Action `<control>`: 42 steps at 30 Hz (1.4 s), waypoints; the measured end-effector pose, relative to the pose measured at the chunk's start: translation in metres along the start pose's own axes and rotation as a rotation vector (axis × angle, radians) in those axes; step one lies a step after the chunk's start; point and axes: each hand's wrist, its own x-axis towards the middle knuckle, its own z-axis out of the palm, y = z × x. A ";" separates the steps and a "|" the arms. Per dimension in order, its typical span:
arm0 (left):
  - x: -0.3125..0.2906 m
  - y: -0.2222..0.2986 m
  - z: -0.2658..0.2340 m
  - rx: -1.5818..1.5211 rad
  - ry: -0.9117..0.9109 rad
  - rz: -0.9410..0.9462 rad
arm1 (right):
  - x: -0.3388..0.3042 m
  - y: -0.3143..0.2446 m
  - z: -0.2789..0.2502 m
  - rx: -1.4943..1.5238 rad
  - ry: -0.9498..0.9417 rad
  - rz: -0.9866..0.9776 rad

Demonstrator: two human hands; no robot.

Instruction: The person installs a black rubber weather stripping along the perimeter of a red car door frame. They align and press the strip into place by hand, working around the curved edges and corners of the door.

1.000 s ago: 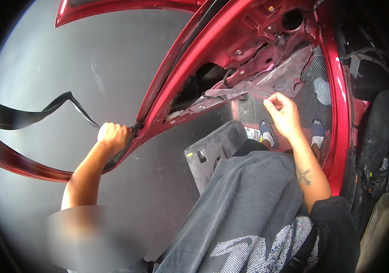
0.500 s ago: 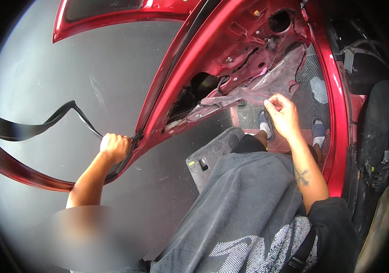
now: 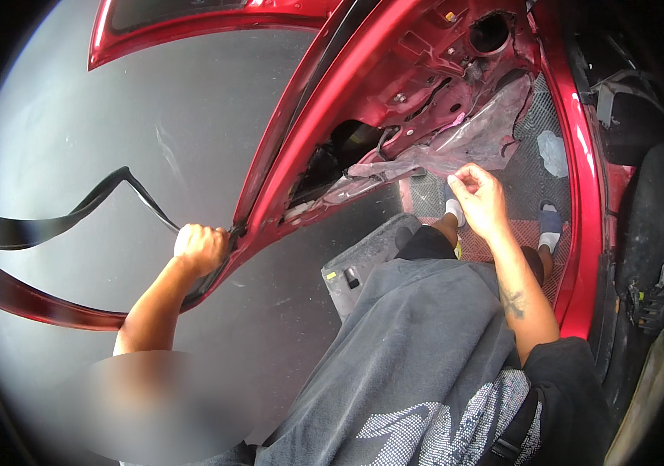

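My left hand (image 3: 201,250) is closed at the window-frame corner of an open red car door (image 3: 324,101). A black rubber sealing strip (image 3: 91,203) runs out of that fist and hangs loose in a bent loop to the left. Over the door's bare inner side, a crumpled clear plastic sheet (image 3: 464,138) hangs partly loose along the lower edge. My right hand (image 3: 481,203) is beside that edge, thumb and forefinger pinched together. Whatever lies between those fingertips is too small to make out.
A grey door trim panel (image 3: 340,283) leans low beside my legs. The red door sill (image 3: 580,256) and a dark car seat (image 3: 646,210) stand at the right. A pale cloth (image 3: 552,153) lies on the grid floor mat (image 3: 530,175). Another red panel (image 3: 215,22) is at the upper left.
The door and floor have shifted slightly in view. My left hand keeps its grip on the strip, and my right hand stays pinched near the plastic sheet. One foot has shifted a little.
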 end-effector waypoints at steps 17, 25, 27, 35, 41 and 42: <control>0.010 0.001 0.014 0.005 0.086 0.031 | 0.004 0.010 0.012 0.029 0.014 -0.018; 0.012 0.004 0.012 -0.001 0.110 0.026 | 0.007 0.017 0.018 0.028 0.009 -0.022; 0.012 0.007 0.004 -0.011 0.080 0.004 | 0.008 0.021 0.020 0.029 0.020 -0.040; 0.021 0.011 0.005 -0.038 0.030 -0.045 | 0.010 0.021 0.021 -0.012 0.013 -0.014; 0.014 0.001 0.025 -0.016 0.148 -0.017 | 0.003 0.047 0.029 -0.029 -0.026 0.025; 0.013 0.004 0.024 -0.055 0.151 -0.045 | -0.001 0.053 0.026 -0.071 -0.035 0.038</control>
